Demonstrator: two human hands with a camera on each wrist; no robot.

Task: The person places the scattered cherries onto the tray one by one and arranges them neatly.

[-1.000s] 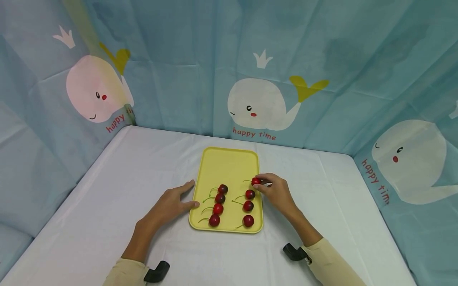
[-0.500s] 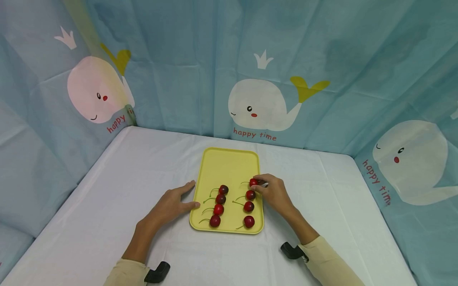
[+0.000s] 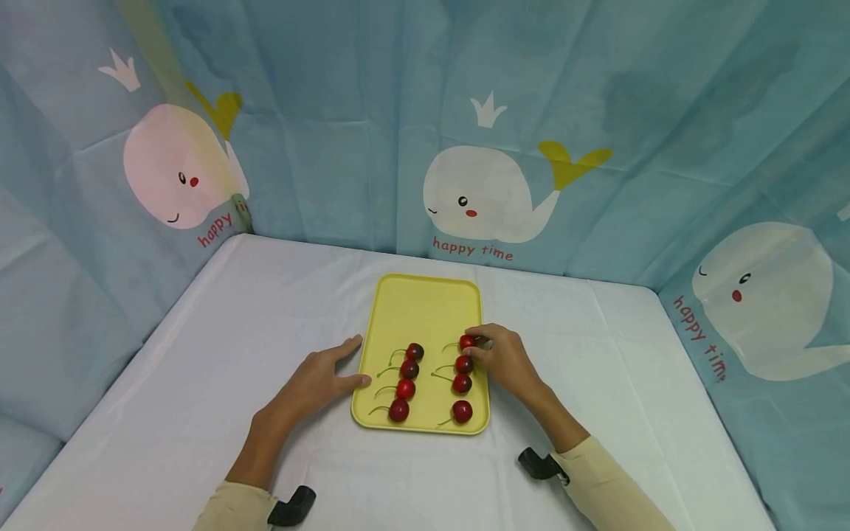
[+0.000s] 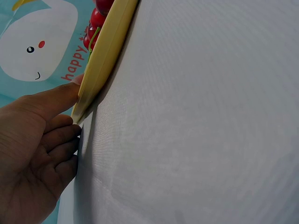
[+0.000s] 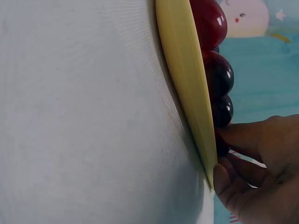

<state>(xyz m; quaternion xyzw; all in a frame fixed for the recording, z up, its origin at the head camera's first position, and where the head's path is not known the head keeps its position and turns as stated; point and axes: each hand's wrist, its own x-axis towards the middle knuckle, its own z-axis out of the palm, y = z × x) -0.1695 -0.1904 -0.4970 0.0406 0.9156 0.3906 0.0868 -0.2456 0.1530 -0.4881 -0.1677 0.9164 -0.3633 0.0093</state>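
Observation:
A yellow tray point(image 3: 425, 310) bears two rows of dark red cherries with green stems. The left row point(image 3: 406, 389) holds several, nearly touching one another. In the right row, the nearest cherry point(image 3: 461, 411) sits a little apart from the others. My right hand point(image 3: 506, 360) pinches the farthest cherry point(image 3: 467, 342) of that row between thumb and fingers, close beside the cherry point(image 3: 463, 364) before it. The right wrist view partly hides the pinched cherry point(image 5: 221, 145) behind the fingers. My left hand point(image 3: 319, 380) rests at the tray's left edge, thumb on the rim point(image 4: 93, 79) and index finger stretched along the side.
The tray lies on a white cloth-covered table point(image 3: 285, 295). A blue curtain point(image 3: 319, 147) with printed whales closes off the back and sides. Both sleeves carry a black wrist mount, left one point(image 3: 292, 507), right one point(image 3: 539, 464).
My right hand has moved slightly left and toward me, bringing the pinched cherry over the tray and up to the right row. The left hand has stayed in place.

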